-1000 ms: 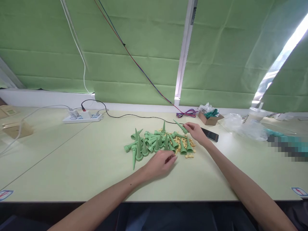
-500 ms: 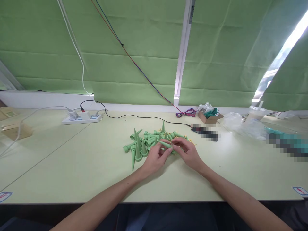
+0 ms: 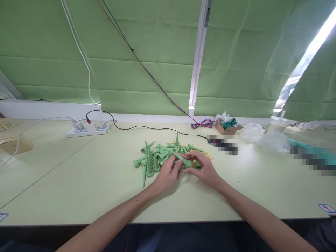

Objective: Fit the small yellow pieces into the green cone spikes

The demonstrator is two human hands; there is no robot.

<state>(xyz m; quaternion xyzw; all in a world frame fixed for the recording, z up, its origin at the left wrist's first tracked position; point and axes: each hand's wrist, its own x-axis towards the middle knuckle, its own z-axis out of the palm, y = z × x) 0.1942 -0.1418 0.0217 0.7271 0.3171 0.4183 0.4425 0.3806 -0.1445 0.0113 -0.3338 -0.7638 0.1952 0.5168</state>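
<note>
A green plastic plant watering spike (image 3: 185,161) lies between my two hands, its thin tip pointing up and left. My left hand (image 3: 169,172) is closed on its shaft, the thumb resting along the side. The fingers and thumb of my right hand (image 3: 204,169) curve round the wide end of that spike. Behind and left of the hands spreads a pile of similar green spikes (image 3: 149,164), some standing on their wide ends, others lying down. Small yellow parts (image 3: 207,154) lie at the pile's right, partly hidden by my right hand.
A white power strip (image 3: 89,130) sits at the back left, with a black cable running to a blurred dark object (image 3: 223,145). At the back right are a small cardboard box (image 3: 228,130), plastic bags (image 3: 275,140) and a lidded cup (image 3: 278,123).
The spike's wide end now shows between my hands, where fingers covered it before. My right thumb has moved down and its grip has loosened slightly. The pile looks unchanged.
</note>
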